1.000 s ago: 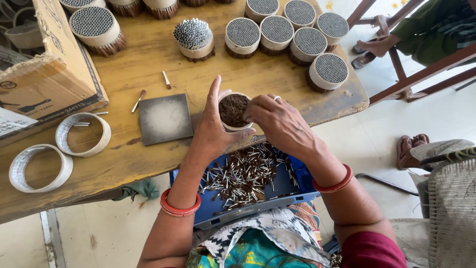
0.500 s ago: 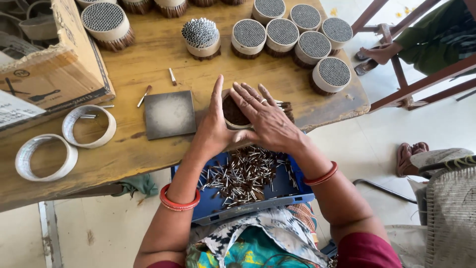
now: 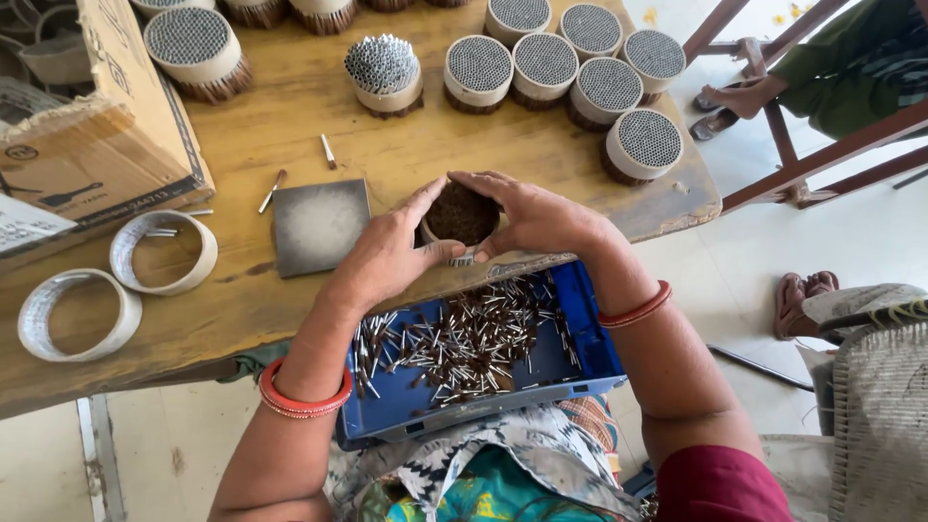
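Both my hands cup a round bundle of small tubes that stands on the wooden table near its front edge; its top looks dark brown. My left hand wraps its left side. My right hand curves around its right side. On my lap, just below the table edge, sits a blue tray with several loose small tubes.
Several finished round bundles stand at the back of the table. A grey square plate, two paper rings and a cardboard box lie to the left. Another person sits at the far right beside a red chair frame.
My right hand, which lay flat over the bundle's top, has slid off to its right side, leaving the dark top uncovered. My left hand has curled closer around it.
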